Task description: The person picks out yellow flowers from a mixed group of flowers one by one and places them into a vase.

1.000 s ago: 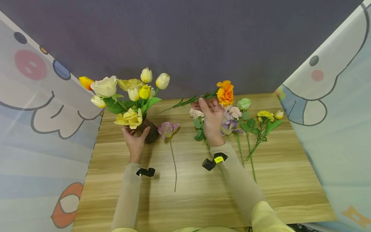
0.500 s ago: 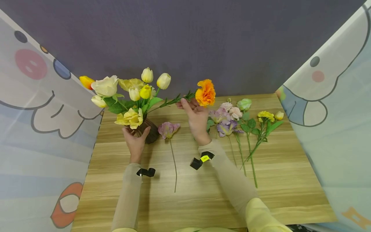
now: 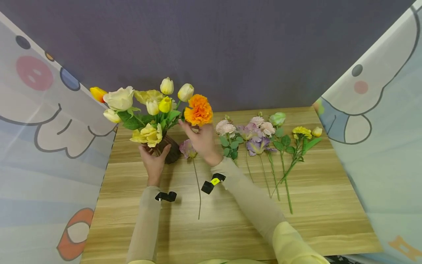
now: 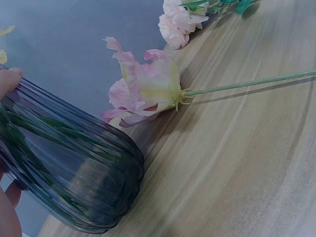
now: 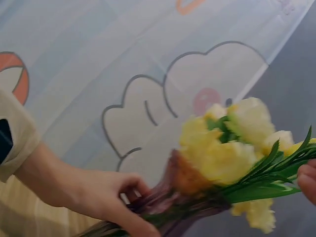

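Observation:
My left hand (image 3: 153, 163) grips the neck of a ribbed, dark see-through glass vase (image 4: 94, 168), with green stems showing inside. Out of its mouth rise white and yellow tulips (image 3: 165, 104), a cream rose (image 3: 119, 98) and ruffled yellow blooms (image 3: 150, 135). My right hand (image 3: 203, 142) pinches an orange carnation (image 3: 198, 110) by its leafy stem, right beside the bouquet. The right wrist view has a fingertip (image 5: 308, 180) against the narrow green leaves, which overlap the vase's mouth there. A pinkish-purple flower (image 4: 148, 89) lies beside the vase, its bare stem pointing toward me.
On the right of the wooden table (image 3: 329, 205) lie pale pink flowers (image 3: 226, 128), purple flowers (image 3: 258, 146), a pale green rose (image 3: 277, 118) and a yellow flower (image 3: 301, 131). A dark wall (image 3: 211, 55) stands behind, printed cloth panels (image 3: 39, 146) at both sides.
My right hand has moved left with the orange carnation, from above the loose flowers to the vase, and the bloom has swung to face up. The left hand stays on the vase.

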{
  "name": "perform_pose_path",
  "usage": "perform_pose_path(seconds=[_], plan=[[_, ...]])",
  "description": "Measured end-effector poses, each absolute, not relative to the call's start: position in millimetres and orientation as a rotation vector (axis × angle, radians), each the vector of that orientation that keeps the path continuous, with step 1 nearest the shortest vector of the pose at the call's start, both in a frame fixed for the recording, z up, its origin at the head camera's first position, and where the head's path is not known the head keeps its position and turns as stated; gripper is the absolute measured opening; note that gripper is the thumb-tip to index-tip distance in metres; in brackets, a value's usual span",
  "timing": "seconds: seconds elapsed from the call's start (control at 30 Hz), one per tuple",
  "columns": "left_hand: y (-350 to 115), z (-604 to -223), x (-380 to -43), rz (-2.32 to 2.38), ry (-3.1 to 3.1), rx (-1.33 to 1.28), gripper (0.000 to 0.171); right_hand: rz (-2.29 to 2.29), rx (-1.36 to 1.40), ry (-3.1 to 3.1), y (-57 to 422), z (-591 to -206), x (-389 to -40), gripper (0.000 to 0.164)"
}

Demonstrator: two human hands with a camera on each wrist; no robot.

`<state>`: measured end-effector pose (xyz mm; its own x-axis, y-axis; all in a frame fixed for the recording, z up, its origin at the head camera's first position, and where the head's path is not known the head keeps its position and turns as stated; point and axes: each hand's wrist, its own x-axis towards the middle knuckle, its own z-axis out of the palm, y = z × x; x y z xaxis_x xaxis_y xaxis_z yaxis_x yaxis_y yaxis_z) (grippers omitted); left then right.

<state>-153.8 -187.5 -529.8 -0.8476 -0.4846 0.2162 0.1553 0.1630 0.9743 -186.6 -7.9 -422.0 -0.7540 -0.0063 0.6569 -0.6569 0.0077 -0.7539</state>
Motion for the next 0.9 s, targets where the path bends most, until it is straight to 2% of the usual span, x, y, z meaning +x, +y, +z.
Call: perform_pose_path(seconds=[0.17, 0.27, 0.43, 0.67, 0.9], plan=[[-188, -530, -154, -1.739, -1.956, 0.294, 0.068, 1.842, 0.666, -2.04, -24, -437, -181, 0.014], [-187, -529, -154, -1.754, -1.945, 0.272, 0.071, 1.831, 0.685, -2.202, -27, -448, -177, 0.012], [-187, -529, -154, -1.745, -1.943, 0.287, 0.072, 1.648, 0.67, -2.44, -21, -465, -174, 0.021], [-187, -530, -154, -1.731, -1.953, 0.311, 0.072, 1.702, 0.695, -2.532, 5, -496, -167, 0.024], [-186, -532, -154, -1.743, -1.951, 0.314, 0.069, 1.714, 0.491, -2.571, 46, -528, -159, 0.025]])
